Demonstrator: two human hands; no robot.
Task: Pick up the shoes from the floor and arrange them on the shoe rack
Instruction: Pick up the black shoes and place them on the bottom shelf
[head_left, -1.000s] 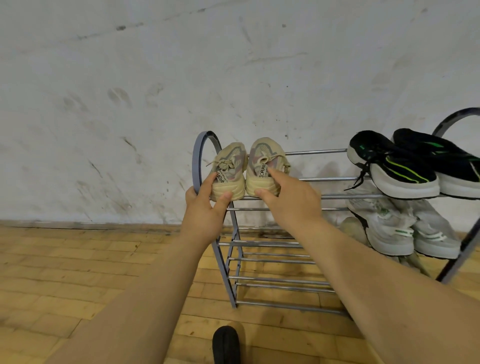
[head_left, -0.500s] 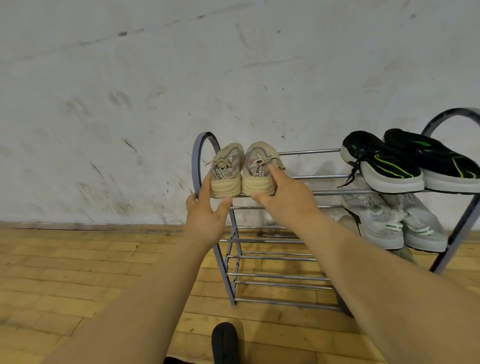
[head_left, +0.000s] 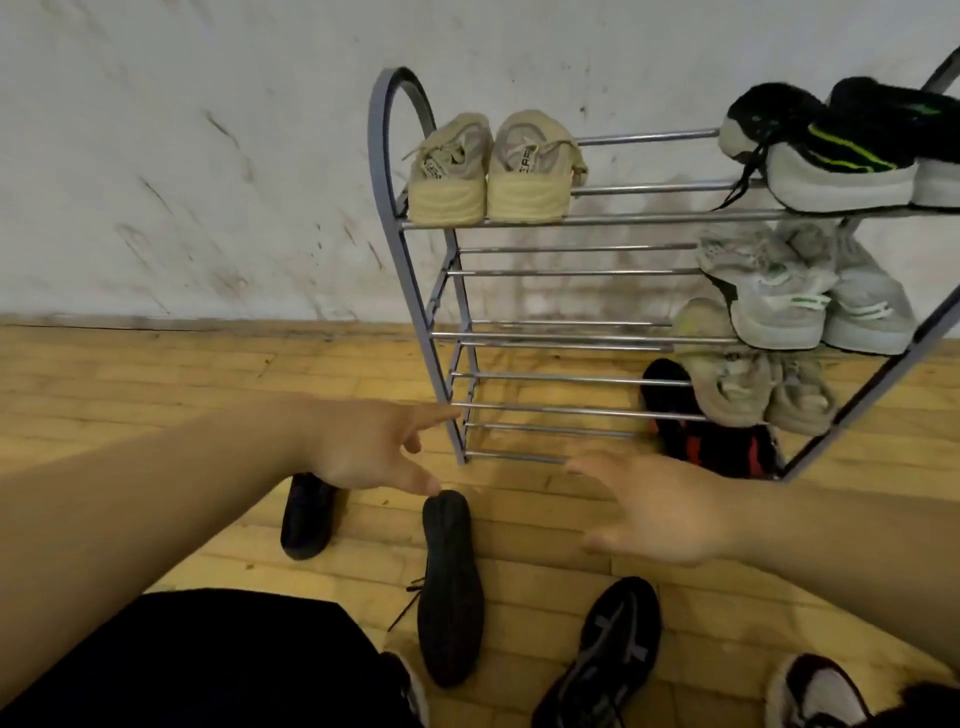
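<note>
A pair of beige sneakers (head_left: 488, 171) stands heels-out at the left end of the top shelf of the metal shoe rack (head_left: 571, 221). Both my hands hang low over the floor with fingers spread and hold nothing. My left hand (head_left: 374, 449) hovers just above a black shoe (head_left: 449, 587) lying on the wooden floor. My right hand (head_left: 660, 512) is in the air to the right of it, above a black sneaker with grey stripes (head_left: 608, 654). Another dark shoe (head_left: 309, 514) lies partly behind my left hand.
Black-and-green sneakers (head_left: 841, 150) sit at the top shelf's right end, grey ones (head_left: 800, 291) and beige ones (head_left: 748, 379) on the shelves below, and a black-red shoe (head_left: 701, 431) sits at the rack's base. A white-maroon shoe (head_left: 821, 696) lies at bottom right. My dark-clothed leg (head_left: 218, 660) fills the lower left.
Both hands let go of the beige sneakers on the top shelf and dropped toward the floor. The view tilted down, bringing the shoes on the floor into sight.
</note>
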